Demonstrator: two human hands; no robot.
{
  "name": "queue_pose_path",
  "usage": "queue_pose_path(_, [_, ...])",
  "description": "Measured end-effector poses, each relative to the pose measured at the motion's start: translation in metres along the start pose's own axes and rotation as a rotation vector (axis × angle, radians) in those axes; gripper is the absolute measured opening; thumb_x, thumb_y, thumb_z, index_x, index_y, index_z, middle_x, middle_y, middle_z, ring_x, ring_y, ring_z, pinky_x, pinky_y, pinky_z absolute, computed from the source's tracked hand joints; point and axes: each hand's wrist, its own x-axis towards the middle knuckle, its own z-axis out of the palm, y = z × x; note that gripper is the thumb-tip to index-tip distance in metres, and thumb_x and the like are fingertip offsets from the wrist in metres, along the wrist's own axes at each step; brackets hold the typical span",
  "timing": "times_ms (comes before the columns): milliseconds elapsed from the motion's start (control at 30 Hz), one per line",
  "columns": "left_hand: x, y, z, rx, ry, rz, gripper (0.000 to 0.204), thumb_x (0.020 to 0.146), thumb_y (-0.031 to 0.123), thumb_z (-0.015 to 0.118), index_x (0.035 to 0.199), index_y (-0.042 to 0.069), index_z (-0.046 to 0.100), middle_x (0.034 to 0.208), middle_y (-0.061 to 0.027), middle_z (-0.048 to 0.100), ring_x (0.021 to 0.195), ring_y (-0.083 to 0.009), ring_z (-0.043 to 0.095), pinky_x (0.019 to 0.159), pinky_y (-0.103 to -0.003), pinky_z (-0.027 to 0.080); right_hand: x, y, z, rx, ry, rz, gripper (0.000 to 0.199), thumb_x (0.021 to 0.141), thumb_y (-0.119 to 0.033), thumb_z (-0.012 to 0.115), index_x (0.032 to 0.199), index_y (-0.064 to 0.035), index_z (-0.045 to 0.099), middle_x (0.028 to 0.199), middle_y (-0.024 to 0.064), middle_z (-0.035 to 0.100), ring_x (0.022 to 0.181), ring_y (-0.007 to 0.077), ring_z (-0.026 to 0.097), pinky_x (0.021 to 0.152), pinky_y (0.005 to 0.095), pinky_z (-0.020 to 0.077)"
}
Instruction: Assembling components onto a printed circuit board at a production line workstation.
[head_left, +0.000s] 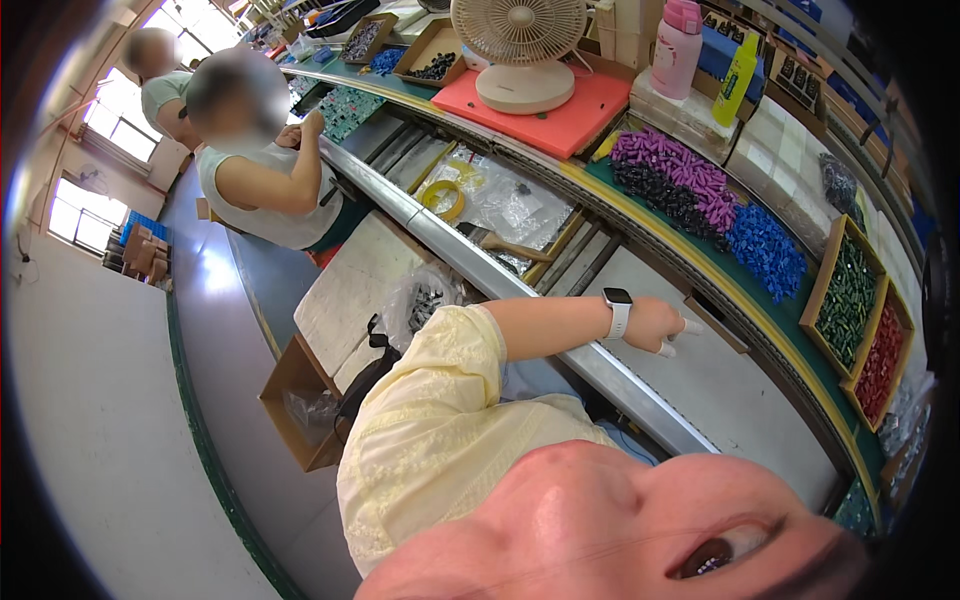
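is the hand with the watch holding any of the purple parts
No. The left hand is stretched over the grey belt, well apart from the purple parts, which lie heaped on the green shelf beyond.

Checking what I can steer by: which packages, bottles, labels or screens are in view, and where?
Pink bottle: top right, upright on a pale box, cylindrical.
Yellow-green bottle: just right of it, slim, leaning.
Clear plastic bags: centre tray behind the rail, crumpled.
Wristwatch: outstretched arm, dark square screen, white band.
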Motion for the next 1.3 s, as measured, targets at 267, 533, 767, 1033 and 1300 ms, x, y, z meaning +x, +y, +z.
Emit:
queue_pose_path(267, [-0.001,0.003,-0.004,-0.051,-0.018,-0.025,0.061,0.079,0.026,0.059,0.132,0.013,0.033,0.094,-0.0138,0.061,0.087,-0.0328,0.057,0.078,-0.04,0.045,0.014,0.03,0.021,-0.403,-0.344,0.249,0.05,0.083,-0.048,0.035,0.114,-0.0151,0.056,0.109,0.0167,0.057,0.099,0.0381,0.053,0.082,0.0441,0.0417])
queue_pose_path(533, [-0.002,0.005,-0.012,-0.09,0.005,-0.087,0.061,0.08,0.027,0.058,0.133,0.016,0.032,0.095,-0.0124,0.061,0.086,-0.0323,0.058,0.076,-0.041,0.046,0.015,0.025,0.018,-0.399,-0.337,0.26,0.047,0.083,-0.049,0.036,0.111,-0.0192,0.058,0.109,0.0146,0.058,0.098,0.0378,0.053,0.082,0.0438,0.0419])
queue_pose_path(767, [0.002,0.003,-0.011,-0.114,0.063,-0.072,0.061,0.08,0.027,0.057,0.134,0.015,0.031,0.094,-0.012,0.062,0.086,-0.0318,0.058,0.078,-0.041,0.046,0.013,0.025,0.017,-0.378,-0.302,0.257,0.048,0.081,-0.05,0.038,0.11,-0.0187,0.059,0.107,0.0133,0.059,0.098,0.0369,0.053,0.083,0.0432,0.042])
queue_pose_path(1033, [0.001,0.001,-0.005,-0.117,0.103,0.004,0.06,0.08,0.026,0.057,0.134,0.015,0.031,0.098,-0.0121,0.061,0.088,-0.0321,0.057,0.08,-0.04,0.046,0.014,0.036,0.019,-0.337,-0.244,0.225,0.049,0.081,-0.05,0.039,0.108,-0.0148,0.06,0.106,0.0149,0.059,0.096,0.0371,0.054,0.081,0.0442,0.0419])
queue_pose_path(1300, [-0.01,0.008,-0.015,-0.204,0.268,0.029,0.057,0.077,0.022,0.06,0.128,0.007,0.039,0.106,-0.017,0.058,0.091,-0.0308,0.057,0.083,-0.038,0.044,0.016,0.044,0.024,-0.32,-0.272,0.223,0.054,0.079,-0.054,0.044,0.105,-0.0098,0.06,0.1,0.0187,0.06,0.092,0.0381,0.056,0.078,0.0447,0.044])
